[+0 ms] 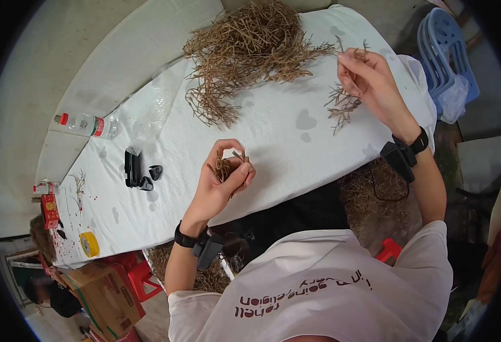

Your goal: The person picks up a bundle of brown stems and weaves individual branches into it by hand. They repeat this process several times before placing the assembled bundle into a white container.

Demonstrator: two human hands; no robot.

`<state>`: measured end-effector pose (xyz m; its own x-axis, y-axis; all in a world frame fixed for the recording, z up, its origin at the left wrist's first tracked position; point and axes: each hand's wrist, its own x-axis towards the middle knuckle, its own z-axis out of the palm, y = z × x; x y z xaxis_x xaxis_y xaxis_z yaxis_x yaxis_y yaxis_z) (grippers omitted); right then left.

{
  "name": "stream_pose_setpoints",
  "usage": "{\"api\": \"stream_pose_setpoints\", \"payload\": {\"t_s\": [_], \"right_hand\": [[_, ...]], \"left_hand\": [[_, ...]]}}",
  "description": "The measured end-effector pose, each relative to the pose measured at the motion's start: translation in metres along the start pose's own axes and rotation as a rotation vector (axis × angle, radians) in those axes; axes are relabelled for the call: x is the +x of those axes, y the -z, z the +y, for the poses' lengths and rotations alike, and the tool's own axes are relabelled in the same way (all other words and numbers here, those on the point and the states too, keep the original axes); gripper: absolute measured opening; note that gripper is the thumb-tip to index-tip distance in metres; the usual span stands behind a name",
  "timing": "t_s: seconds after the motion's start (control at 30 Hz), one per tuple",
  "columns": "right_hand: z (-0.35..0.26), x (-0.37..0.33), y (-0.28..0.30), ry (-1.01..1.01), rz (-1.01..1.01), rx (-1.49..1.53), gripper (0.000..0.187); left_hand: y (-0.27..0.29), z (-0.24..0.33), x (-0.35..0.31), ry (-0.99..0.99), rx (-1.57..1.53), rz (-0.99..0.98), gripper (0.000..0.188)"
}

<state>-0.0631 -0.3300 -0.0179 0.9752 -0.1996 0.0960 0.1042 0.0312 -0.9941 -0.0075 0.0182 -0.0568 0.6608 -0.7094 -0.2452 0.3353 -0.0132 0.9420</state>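
Observation:
My left hand [220,181] is closed around a small bunch of dry brown twigs [223,169], whose cut ends stick out by the thumb. Over the right part of the table, my right hand [370,82] pinches a thin branched twig [341,108]. Its forks hang below the fingers and more tips show above them. Beyond both hands lies a big tangled heap of the same dry twigs [250,43], with loose sprays spreading toward my right hand. Each wrist wears a black strap with a small black device.
A white cloth covers the table [284,137]. On its left are a clear bottle with a red cap [85,124], a black case [132,168], yellow tape [89,244] and a red box [49,211]. Blue stools [444,51] stand at right; a cardboard box [105,296] and a person are at lower left.

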Motion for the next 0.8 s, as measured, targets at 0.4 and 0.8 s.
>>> {"api": "stream_pose_setpoints", "payload": {"t_s": [0.4, 0.8], "right_hand": [[-0.063, -0.008, -0.023, 0.198, -0.733, 0.243, 0.041], [-0.042, -0.002, -0.05, 0.032, -0.851, 0.506, 0.054]], "left_hand": [[-0.004, 0.002, 0.019, -0.021, -0.212, -0.123, 0.02], [-0.064, 0.049, 0.036, -0.538, 0.596, 0.04, 0.031]]}}
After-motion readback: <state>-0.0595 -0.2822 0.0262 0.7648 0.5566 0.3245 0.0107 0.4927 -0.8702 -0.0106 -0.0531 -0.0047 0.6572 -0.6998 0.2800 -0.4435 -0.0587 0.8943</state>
